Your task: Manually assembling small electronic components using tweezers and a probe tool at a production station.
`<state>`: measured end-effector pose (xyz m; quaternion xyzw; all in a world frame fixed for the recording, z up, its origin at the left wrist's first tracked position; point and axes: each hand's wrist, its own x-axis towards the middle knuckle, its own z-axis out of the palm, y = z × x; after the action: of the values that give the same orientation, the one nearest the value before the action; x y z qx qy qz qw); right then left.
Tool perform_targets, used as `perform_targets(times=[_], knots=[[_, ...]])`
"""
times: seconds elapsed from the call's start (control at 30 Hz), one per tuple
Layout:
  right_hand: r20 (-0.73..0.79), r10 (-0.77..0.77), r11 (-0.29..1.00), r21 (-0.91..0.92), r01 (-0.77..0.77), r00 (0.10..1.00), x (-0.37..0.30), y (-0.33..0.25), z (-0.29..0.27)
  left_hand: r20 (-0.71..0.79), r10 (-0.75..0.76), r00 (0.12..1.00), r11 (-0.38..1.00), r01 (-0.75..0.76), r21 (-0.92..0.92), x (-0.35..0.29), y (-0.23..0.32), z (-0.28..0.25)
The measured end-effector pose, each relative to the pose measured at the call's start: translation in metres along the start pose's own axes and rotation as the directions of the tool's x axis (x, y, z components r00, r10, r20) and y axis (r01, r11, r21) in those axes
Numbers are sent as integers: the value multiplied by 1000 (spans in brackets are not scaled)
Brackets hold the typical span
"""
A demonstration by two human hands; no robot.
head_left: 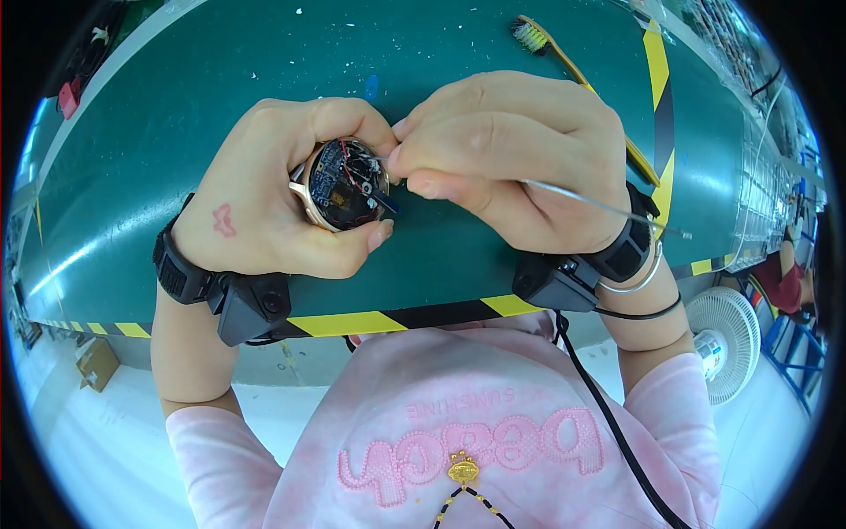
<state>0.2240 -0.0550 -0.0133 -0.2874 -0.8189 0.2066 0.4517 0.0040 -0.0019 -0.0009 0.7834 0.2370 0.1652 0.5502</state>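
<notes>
In my left hand is a round watch case with a gold-coloured rim, its inside uncovered. A dark circuit board, a red wire and other small parts show within it. Thumb and fingers of that hand wrap round the rim. My right hand pinches a thin metal tool, perhaps tweezers or a pick; its far end sticks out past the wrist. The tool's working tip is at the right edge of the case, partly hidden by my fingertips. Both hands are above the green mat.
A wooden-handled brush lies at the upper right. Beyond my hands is a small blue piece on the green mat, with white specks scattered farther back. Yellow-black tape lines the near edge. A white fan stands at the right.
</notes>
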Motion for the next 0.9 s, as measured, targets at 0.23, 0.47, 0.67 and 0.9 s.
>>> perform_targets(times=[0.23,0.47,0.67,0.9], knots=[[36,-3,1000,2,3,999,0,1,-4,10,-51,999,999,51,-19,-1,-1,0],[46,53,998,22,-54,998,1,-1,-4,38,-40,998,999,39,17,0,1,-3],[3,95,992,81,-95,995,-1,0,-1,40,-25,999,999,23,35,-1,0,-5],[-19,88,991,102,-86,996,-1,1,0,28,-12,1000,999,11,51,-1,0,-4]])
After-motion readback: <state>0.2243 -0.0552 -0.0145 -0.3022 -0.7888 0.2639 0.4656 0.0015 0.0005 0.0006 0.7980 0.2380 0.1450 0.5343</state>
